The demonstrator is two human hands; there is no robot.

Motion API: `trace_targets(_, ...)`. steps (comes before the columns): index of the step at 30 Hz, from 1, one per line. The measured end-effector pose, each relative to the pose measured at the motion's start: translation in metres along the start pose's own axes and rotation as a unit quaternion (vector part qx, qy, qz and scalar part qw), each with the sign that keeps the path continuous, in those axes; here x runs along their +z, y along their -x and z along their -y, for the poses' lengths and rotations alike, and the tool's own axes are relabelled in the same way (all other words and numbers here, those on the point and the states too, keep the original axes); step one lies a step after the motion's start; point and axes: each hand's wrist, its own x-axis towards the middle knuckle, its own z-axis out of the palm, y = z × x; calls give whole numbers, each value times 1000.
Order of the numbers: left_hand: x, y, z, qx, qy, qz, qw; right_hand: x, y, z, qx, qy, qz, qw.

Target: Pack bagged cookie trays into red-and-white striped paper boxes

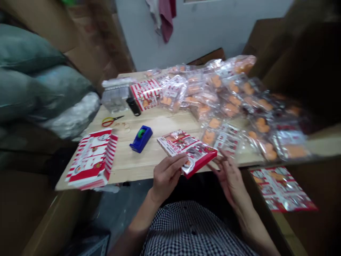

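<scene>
Red-and-white card pack (198,156) sat between both hands, just above the front edge of the pine table (160,124), tilted. Left hand (166,176) held it, left fingers (178,160) curled over its near face. Right hand (230,179) was partly open at its right end, right fingertips (218,160) at the edge; couldn't tell if gripping. Just beyond lay clear bags of orange items (231,103). Left on the table: blue tape dispenser (141,138), red-handled scissors (112,121), red-and-white box (92,158).

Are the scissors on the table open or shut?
Shut: the scissors have their blades closed together in one thin point, lying on the table.
</scene>
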Motion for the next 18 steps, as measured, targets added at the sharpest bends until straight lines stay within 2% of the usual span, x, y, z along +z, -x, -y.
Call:
trace_targets(2,17,7,-12,70,2,21,997,-7,16,7,93,-66,9,993)
trace_targets(3,27,11,-17,97,9,43,994,-12,22,11,115,-87,-4,990)
trace_targets(5,46,16,-24,128,34,97,986,-30,29,19,120,-108,-54,985)
trace_targets(7,60,19,-28,131,59,131,981,-64,36,30,94,-116,-108,983)
trace_targets(10,67,17,-26,91,42,115,988,-146,62,58,32,-78,-229,970)
trace_targets(13,62,10,-19,14,-48,62,997,-244,112,92,-43,14,-365,930)
trace_targets(14,59,8,-17,-14,-78,48,996,-276,132,101,-38,56,-406,911)
trace_targets(16,55,4,-12,-55,-106,35,992,-331,169,109,28,138,-479,866)
trace_targets(18,54,0,-7,-80,-103,39,991,-370,195,100,50,197,-526,826)
